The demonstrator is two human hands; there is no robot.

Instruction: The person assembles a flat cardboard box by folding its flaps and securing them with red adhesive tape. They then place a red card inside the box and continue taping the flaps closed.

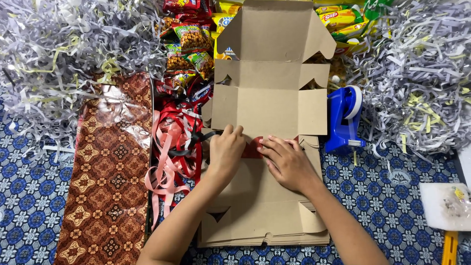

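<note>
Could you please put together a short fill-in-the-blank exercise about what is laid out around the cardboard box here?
1. Both hands, the left hand and the right hand, rest on a flat ____ box.
2. The tape dispenser right of the box is ____ in colour.
3. The tangle of ribbons lies ____ of the box.
4. Heaps of shredded ____ fill the far corners.

Missing words: cardboard; blue; left; paper

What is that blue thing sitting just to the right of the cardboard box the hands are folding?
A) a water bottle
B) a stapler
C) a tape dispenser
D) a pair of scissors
C: the blue tape dispenser, with a roll of tape on its wheel, stands on the patterned cloth right beside the flat cardboard box that both hands press on.
</note>
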